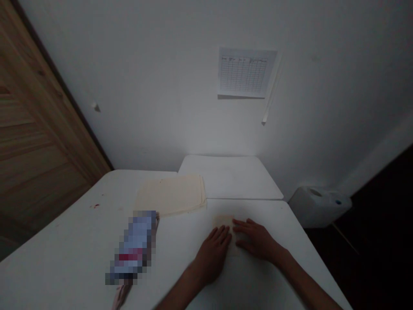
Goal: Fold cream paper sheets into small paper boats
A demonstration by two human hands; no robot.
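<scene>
Working with the left hand (pixel 211 256) and the right hand (pixel 258 239) on a small tan sheet (pixel 223 220), laid flat on the bench (pixel 64 241), to the right of the tan stack (pixel 171 196) and nearer to the body. Looks thin and very light; probably handles as something limp or only slightly stiff, quick to crease, curl or slide on so smooth a top. Cannot tell paper from film or cloth in this dim light. Best taken, by this reckoning, at a corner or along an edge, in a light pinch, with support at 2 points against folding or tearing. Probably calls for hardly any force.

As for the grip, seems to clasp nothing on either side. On the left, rests palm down, with fingers stretched out and nearly together across the small tan sheet, without any visible pinch. On the right, shows fingers loosely spread, with a wide gap between thumb and forefinger, and with fingertips at the right edge of the small tan sheet. Cannot tell there whether touching or just above.

Around the tan stack, shows a pixelated object (pixel 134 245) just nearer and to the left, and a white panel (pixel 230 176) just to the right and behind.
</scene>
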